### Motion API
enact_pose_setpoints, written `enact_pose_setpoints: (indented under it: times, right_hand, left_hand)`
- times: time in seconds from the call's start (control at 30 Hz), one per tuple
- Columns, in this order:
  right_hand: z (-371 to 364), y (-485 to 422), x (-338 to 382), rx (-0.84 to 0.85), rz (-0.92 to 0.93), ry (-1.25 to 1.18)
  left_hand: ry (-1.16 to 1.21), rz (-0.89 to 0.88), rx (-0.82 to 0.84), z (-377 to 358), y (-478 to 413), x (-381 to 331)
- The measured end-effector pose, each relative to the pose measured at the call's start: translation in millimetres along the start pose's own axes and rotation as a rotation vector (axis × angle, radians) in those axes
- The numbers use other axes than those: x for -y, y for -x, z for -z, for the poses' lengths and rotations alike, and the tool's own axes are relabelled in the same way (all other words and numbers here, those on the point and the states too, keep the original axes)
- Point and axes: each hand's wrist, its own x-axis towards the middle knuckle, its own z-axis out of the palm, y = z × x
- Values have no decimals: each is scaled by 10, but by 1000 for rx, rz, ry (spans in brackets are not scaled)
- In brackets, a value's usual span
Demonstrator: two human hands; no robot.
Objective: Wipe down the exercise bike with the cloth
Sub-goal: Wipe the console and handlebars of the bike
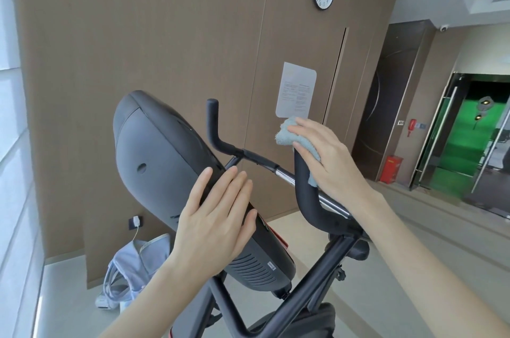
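Reaching forward with both bare arms.
Pressing left hand flat on console, fingers straight and close together; wrapping right hand palm-down over cloth, fingers curled round it, wrist angled up.

Bright, even daylight enters from the pale, overexposed window panels on the left, and shadows are soft. Small glints sit on the chrome handlebar tube. Wide-angle distortion tilts the brown wood-panel wall; the frame edges look slightly soft.

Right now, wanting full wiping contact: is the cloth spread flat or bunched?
Bunched: the light blue cloth sits crumpled under the right hand, draped over the black handlebar grip's end.
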Motion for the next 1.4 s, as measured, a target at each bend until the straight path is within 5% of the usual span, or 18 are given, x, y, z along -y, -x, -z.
enact_pose_setpoints:
  times: [0.3, 0.5, 0.77, 1.03, 1.2, 1.4]
  right_hand:
    - [-28, 231, 114, -141, 55, 184]
    - [0, -162, 185, 26, 64, 314]
    - [-57, 527, 39, -23, 252, 413]
    - [-181, 605, -102, -14, 343, 823]
    - [-249, 359, 0, -13, 189, 787]
    - [-345, 742, -108, 10, 284, 800]
  left_hand:
    - [-28, -3, 26, -17, 42, -3]
    - [-32, -3, -2, -35, 52, 4]
    - [-43, -21, -49, -50, 46, 42]
    - [-27, -13, -51, -35, 40, 33]
    - [-24, -15, -40, -31, 44, 33]
    - [-11, 7, -52, -30, 45, 5]
